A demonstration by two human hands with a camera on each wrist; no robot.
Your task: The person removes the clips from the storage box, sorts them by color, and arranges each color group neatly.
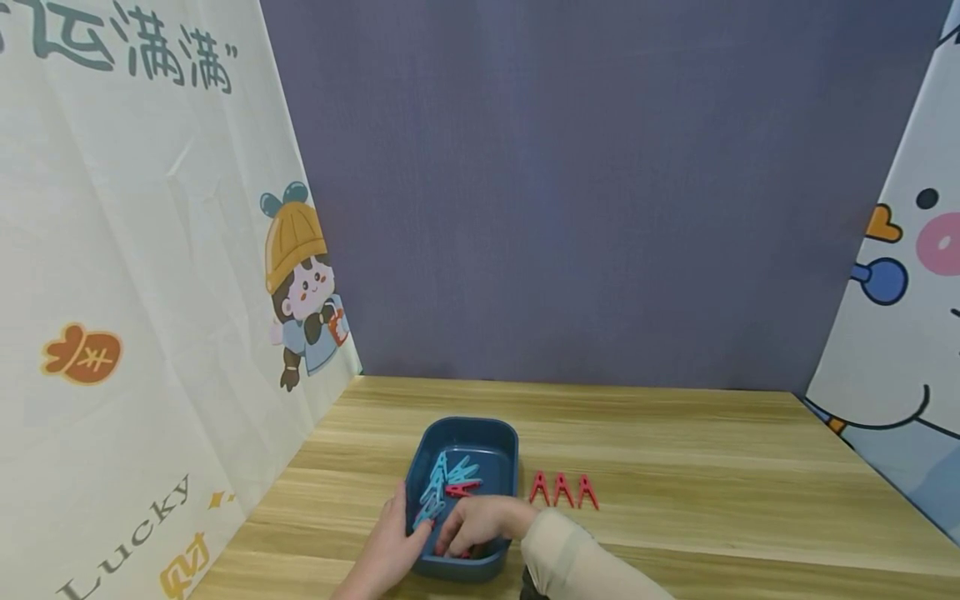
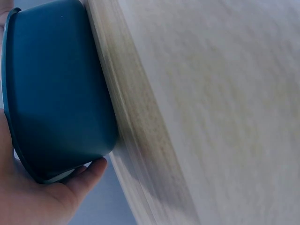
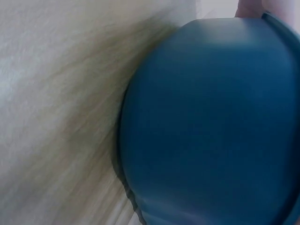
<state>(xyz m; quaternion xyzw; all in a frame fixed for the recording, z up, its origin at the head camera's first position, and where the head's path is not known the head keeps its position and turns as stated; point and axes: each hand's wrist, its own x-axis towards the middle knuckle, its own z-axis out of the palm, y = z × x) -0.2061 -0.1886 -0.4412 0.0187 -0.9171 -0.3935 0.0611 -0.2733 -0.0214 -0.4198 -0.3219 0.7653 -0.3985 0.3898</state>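
My left hand [image 1: 386, 542] grips the left side of a dark blue plastic bin [image 1: 467, 432], its thumb over the rim. The left wrist view shows fingers at the corner of this bin [image 2: 56, 89]. Inside lie several light blue clothespins [image 1: 435, 487] and a red clothespin [image 1: 462, 488] among them. My right hand [image 1: 483, 518] reaches down into the near end with bent fingers. A bit of another red clothespin [image 1: 467, 553] peeks out beneath them; I cannot tell whether they pinch it. In the right wrist view the bin's outer wall [image 3: 211, 117] hides that hand's fingertips.
Three red clothespins [image 1: 561, 480] stand in a row on the wooden table [image 1: 675, 467], just right of the bin. A dark purple-grey cloth [image 1: 585, 192] hangs behind the table. Printed cartoon sheets flank it, one on the left [image 1: 172, 250] and one on the right [image 1: 862, 358].
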